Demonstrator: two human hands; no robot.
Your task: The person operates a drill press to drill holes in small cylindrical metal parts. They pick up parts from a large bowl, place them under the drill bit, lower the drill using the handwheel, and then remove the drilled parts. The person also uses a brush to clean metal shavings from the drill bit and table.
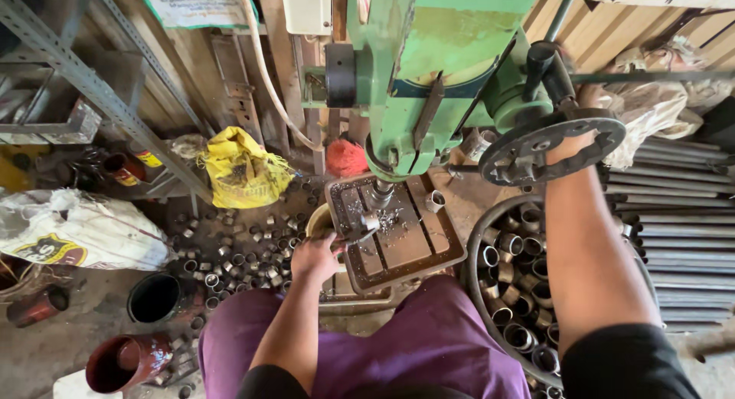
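Drill table (417, 250): metal shavings (392, 219), short tube piece (435, 201); floor (46, 345): scattered tube pieces (245, 253).

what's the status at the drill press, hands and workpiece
Left hand holds small metal ring on drill table under the bit. Right hand on feed wheel. Nothing in the way.

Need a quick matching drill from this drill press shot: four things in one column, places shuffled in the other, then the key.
Things:
1. left hand
2. right hand
3. yellow bag
4. round tub of metal rings

Places:
A. on the floor against the back wall, left of the green drill press
B. at the black feed wheel
C. at the left edge of the slotted drill table, at a small metal piece under the bit
D. right of the drill table, under the right forearm

Pairs: 1-C, 2-B, 3-A, 4-D
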